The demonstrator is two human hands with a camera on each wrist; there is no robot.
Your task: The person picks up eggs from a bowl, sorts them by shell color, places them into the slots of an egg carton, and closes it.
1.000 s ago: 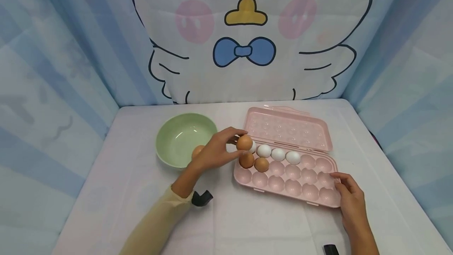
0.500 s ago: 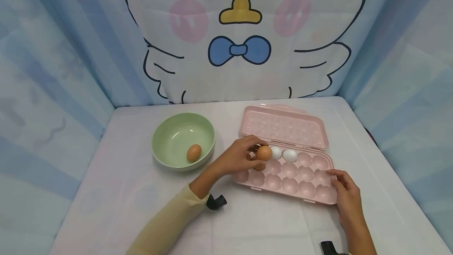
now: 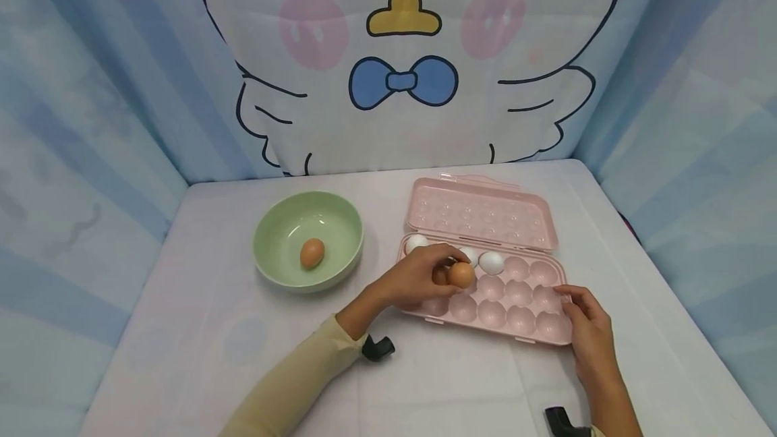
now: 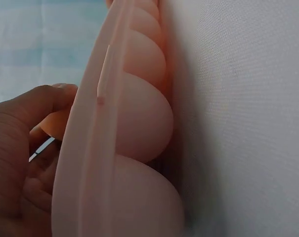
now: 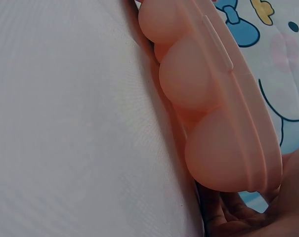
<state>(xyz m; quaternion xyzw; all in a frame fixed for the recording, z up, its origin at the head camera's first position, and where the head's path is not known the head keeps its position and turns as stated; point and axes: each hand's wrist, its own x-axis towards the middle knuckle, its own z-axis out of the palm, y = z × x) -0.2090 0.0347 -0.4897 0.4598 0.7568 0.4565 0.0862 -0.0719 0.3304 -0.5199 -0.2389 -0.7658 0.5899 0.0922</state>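
Observation:
My left hand (image 3: 415, 276) pinches a brown egg (image 3: 461, 275) between thumb and fingers, over the middle row of a pink egg tray (image 3: 521, 319). Behind the fingers another brown egg (image 3: 440, 276) is partly hidden. White eggs sit in the back row, one (image 3: 417, 243) at the left end and one (image 3: 491, 263) near the middle; the hand covers part of that row. At the tray's right end my right hand (image 3: 595, 332) grips the edge. In the right wrist view its fingers (image 5: 216, 210) reach below the tray's rim.
A green bowl (image 3: 267, 248) with one brown egg (image 3: 312, 253) in it stands left of the tray. The tray's pink lid (image 3: 485, 211) lies folded back behind it. A patterned curtain (image 3: 400, 133) hangs behind the white-covered table (image 3: 449, 383).
My left hand has carried the brown egg rightward from the tray's left end to over the middle row. My right hand keeps its grip. The view has shifted slightly.

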